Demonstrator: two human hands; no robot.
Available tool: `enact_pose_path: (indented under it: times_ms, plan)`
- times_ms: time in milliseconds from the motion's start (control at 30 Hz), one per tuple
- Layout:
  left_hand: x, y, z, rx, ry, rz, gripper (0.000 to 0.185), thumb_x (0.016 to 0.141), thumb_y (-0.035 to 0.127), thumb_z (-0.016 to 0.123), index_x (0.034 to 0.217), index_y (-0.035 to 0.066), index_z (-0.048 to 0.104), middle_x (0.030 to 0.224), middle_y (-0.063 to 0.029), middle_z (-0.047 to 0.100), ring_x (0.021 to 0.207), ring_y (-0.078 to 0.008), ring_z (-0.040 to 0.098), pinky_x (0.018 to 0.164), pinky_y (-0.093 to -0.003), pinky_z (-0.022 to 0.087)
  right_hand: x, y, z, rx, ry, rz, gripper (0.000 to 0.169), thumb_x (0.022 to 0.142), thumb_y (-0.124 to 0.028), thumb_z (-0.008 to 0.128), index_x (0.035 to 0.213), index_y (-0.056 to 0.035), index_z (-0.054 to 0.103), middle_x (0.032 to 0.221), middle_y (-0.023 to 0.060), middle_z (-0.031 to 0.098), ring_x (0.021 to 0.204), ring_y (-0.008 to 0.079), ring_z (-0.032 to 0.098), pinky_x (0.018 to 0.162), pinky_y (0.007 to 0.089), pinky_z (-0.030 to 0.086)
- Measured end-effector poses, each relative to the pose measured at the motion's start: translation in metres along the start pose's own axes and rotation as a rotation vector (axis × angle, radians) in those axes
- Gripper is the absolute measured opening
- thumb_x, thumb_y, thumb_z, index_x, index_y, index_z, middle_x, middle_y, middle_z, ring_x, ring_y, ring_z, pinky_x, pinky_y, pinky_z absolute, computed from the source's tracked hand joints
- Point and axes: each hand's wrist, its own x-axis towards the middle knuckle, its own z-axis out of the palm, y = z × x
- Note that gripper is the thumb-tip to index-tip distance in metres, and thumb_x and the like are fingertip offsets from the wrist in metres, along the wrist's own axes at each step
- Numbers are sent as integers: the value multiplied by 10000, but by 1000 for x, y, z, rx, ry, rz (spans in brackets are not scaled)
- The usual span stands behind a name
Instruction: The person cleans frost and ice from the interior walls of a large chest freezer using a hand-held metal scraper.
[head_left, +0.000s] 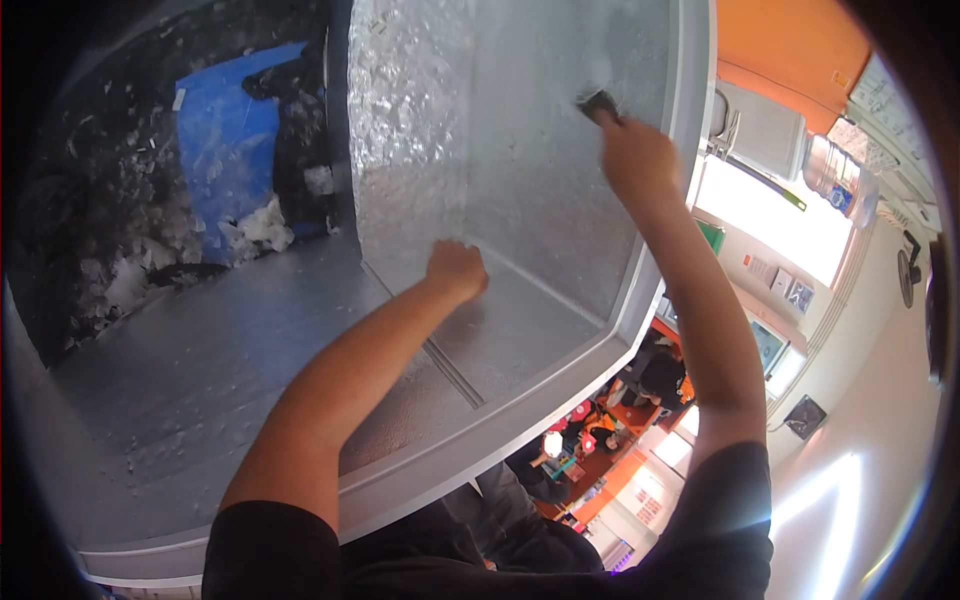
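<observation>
Both arms reach into a chest freezer, whose pale rim (675, 187) runs round them. My right hand (641, 161) grips a dark, flat tool (598, 105), perhaps a scraper, against the frosted inner wall (562, 150); motion blurs its tip. My left hand (457, 271) is curled near a frost-covered wall or divider (409, 112), over the grey metal inner surface (517, 315). Whether that hand holds anything is hidden. On the freezer's left side, a blue plastic sheet or bag (225, 150) lies among black plastic (112, 165), with loose chunks of ice (262, 225) on and around them.
A metal strip (454, 371) crosses the inner surface below my left hand. Beyond the freezer on the right are a grey plastic container (757, 135), a large clear bottle (836, 172) and a wall fan (907, 270). Several people sit farther off, around an orange table (592, 480).
</observation>
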Motion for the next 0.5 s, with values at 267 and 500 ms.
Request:
enact_pose_path:
  times_ms: [267, 500]
  plan:
    - [-5, -54, -9, -237, 233, -103, 378, 885, 271, 547, 1129, -13, 597, 1171, -193, 591, 1119, -353, 559, 932, -467, 485, -17, -24, -41, -33, -71, 29, 283, 918, -145, 464, 1149, -96, 621, 951, 151, 695, 840, 329, 709, 736, 423, 576]
    - [-13, -53, -26, -352, 167, -164, 354, 888, 278, 547, 1127, 24, 609, 1155, -170, 618, 1128, -338, 572, 926, -460, 488, -8, -6, -23, -33, 72, 147, 367, 912, -157, 469, 1268, -120, 548, 857, 144, 683, 772, 334, 706, 696, 424, 576]
